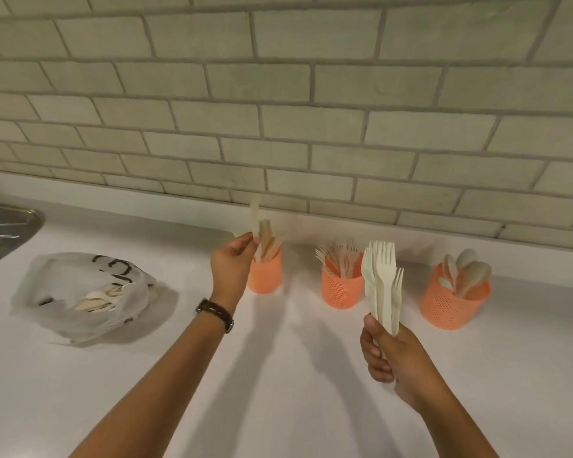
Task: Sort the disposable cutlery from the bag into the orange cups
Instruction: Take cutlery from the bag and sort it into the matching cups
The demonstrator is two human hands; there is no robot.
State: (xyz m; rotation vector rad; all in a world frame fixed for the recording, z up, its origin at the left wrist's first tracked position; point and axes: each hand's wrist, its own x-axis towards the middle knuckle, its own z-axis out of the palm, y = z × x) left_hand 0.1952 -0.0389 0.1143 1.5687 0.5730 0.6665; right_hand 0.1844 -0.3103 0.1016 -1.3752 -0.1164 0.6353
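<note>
Forks in a pale bunch stand tines-up in the right grip, whose fingers are curled round the handles low down. Just beyond this grip and a little to its left stands the middle orange cup, holding other forks, also tines-up. Beyond it and to its right is the right orange cup, with spoons standing bowl-up in it. The held bunch overlaps the middle cup in the view; whether they touch cannot be told.

The left grip is raised, with thumb and fingertips pinching a pale flat piece that points upward. The piece is blurred and looks like a knife. Just to the right of this grip, close against it in the view, is the left orange cup, with knives standing in it. A dark wristwatch sits on the wrist below the left grip.

Well to the left of the left grip, the translucent bag lies slumped on the white tabletop, with loose cutlery showing through it. All three cups stand apart on the tabletop, near the tiled wall beyond both grips. Far to the left of the left grip, at the picture's edge, is a metal basin rim.
</note>
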